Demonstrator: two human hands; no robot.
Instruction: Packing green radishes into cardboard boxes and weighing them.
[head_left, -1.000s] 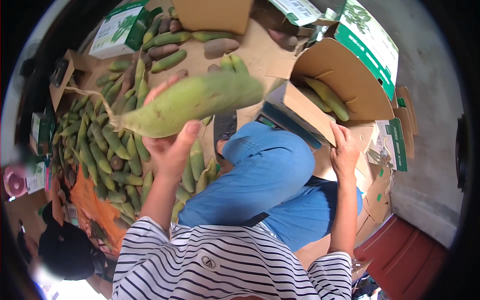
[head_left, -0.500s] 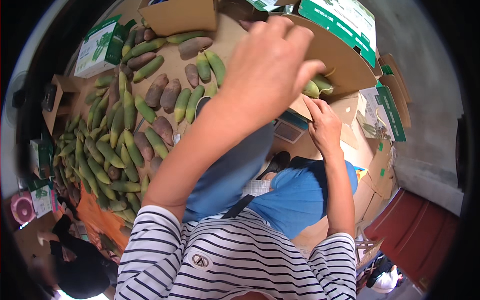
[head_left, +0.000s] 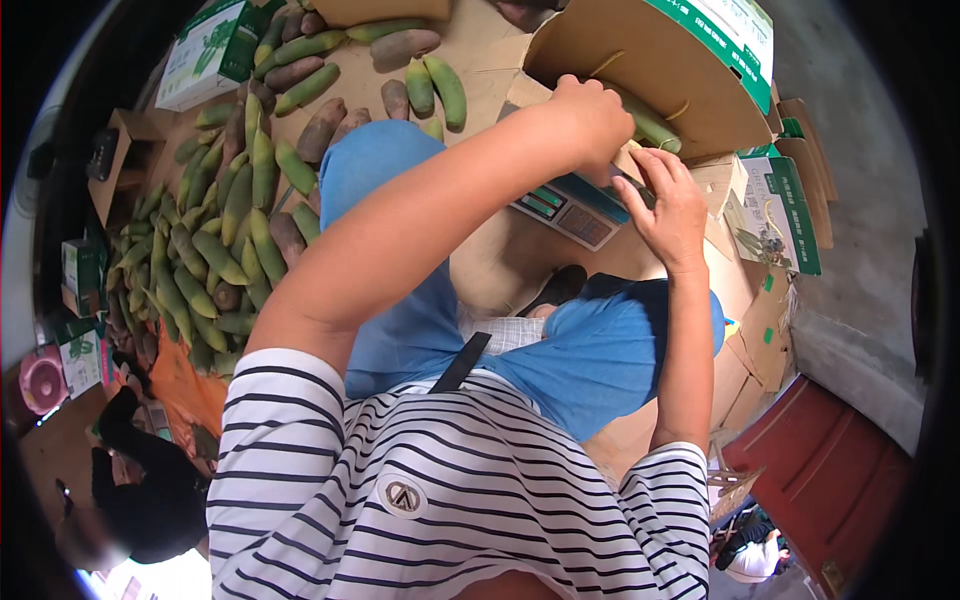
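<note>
Nearest to me is a seated person in a white shirt with dark stripes point(head_left: 450, 500) and blue trousers point(head_left: 390, 280), both arms stretched forward. The left hand point(head_left: 590, 120) is bent over the near edge of an open brown cardboard box with green-and-white outer panels point(head_left: 690, 88); its fingertips are hidden, so I cannot tell whether it grips anything. The right hand point(head_left: 672, 215) is just beside it, fingers bent at the box's near flap, thumb set apart; I cannot tell how firmly it holds. Inside the box, beyond the hands, lies a long green vegetable point(head_left: 650, 128).

Close under the hands is a flat digital scale with a green display point(head_left: 572, 212). Tan floor point(head_left: 490, 270) runs between the left knee and the scale. To the left spreads a large heap of green, tapering vegetables point(head_left: 200, 260). Farther right, past flattened cardboard, a grey wall point(head_left: 860, 230) bounds the space, with a dark red panelled door point(head_left: 815, 480) below.
</note>
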